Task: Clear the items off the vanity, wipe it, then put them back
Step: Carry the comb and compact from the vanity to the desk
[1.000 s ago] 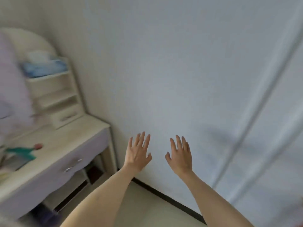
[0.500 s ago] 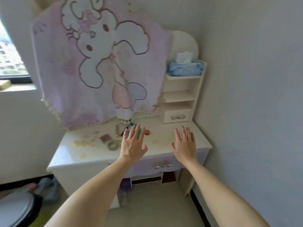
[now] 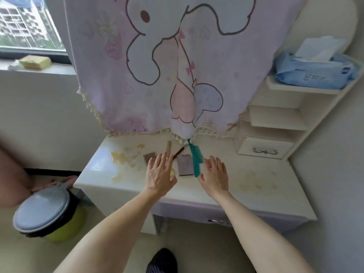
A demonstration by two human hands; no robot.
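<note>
Two hands are in play, and both are empty: your left hand (image 3: 160,174) and right hand (image 3: 214,176) hover at the centre of the frame with fingers spread and straight, gripping nothing. They sit above the front middle of the vanity (image 3: 266,196), whose white top runs from centre left to lower right.

The items are uncleared. A teal comb (image 3: 195,158) lies just above and between your hands, its lower end near your right thumb. A flat rectangular case (image 3: 184,166) lies beside the comb on its left. A smaller dark case (image 3: 149,157) shows above your left fingertips, and a thin brown pencil-like stick (image 3: 180,150) lies at an angle above them. Yellowish stains (image 3: 118,157) mark the top at centre left. A cartoon-print cloth (image 3: 167,66) hangs over the upper frame, its fringe touching the comb's top end.

Judged from this layout, the task is at its first step: clearing. No wiping cloth is in either hand.

For the next move, lower one hand onto the nearest item, probably the comb, and curl your fingers round its handle. Draw it out from under the fringe rather than lifting straight up. Flat cases will likely need a pinch at the edges.
</note>
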